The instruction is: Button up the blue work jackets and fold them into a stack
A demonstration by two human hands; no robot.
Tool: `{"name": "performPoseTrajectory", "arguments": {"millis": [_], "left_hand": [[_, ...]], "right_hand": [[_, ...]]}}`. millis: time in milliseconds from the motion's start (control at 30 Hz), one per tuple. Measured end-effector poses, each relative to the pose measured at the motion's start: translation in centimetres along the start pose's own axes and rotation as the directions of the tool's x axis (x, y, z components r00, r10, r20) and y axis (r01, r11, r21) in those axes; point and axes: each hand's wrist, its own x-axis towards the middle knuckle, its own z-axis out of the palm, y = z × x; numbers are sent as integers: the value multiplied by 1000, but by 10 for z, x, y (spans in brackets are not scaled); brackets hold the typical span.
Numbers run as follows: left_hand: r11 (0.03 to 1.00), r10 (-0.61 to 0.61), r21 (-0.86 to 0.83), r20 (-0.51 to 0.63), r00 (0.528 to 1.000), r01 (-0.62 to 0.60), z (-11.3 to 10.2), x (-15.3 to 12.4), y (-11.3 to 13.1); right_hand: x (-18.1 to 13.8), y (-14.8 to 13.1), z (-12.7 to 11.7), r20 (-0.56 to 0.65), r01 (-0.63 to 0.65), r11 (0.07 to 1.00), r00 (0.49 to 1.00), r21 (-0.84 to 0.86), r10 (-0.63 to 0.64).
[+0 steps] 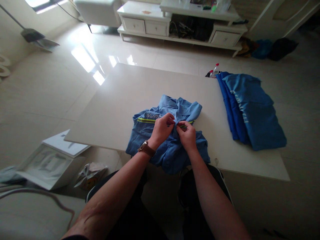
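Observation:
A blue shirt [165,153] with a yellow-green stripe and pale lettering lies crumpled at the near edge of the table, partly hanging over it. My left hand [163,128], with a watch on its wrist, pinches the cloth along the middle of the front. Close beside it, my right hand [186,133] pinches the same strip of cloth, the two sets of fingertips almost touching. Whatever small part sits between the fingertips is hidden. The collar end of the shirt points away from me.
Folded blue garments [257,113] lie in a stack on the right of the white table [100,113]. Bottles with red caps [215,69] stand behind its far edge. An open white box [52,163] is at the lower left. A white cabinet [155,28] stands beyond.

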Motion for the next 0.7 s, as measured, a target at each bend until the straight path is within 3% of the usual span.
{"name": "performPoseTrajectory", "arguments": {"millis": [233, 467, 567, 700], "left_hand": [[974, -95, -199, 69, 993, 107, 7, -1, -10], [891, -274, -375, 0, 962, 254, 10, -1, -8], [879, -284, -397, 10, 959, 264, 8, -1, -5], [881, -262, -402, 31, 965, 252, 6, -1, -3]], "right_hand": [[2, 7, -1, 24, 21, 997, 1000, -80, -19], [-1, 1, 2, 14, 75, 991, 997, -110, -74], [-1, 1, 2, 29, 12, 1000, 1000, -25, -12], [2, 6, 3, 52, -189, 969, 982, 158, 184]]}}
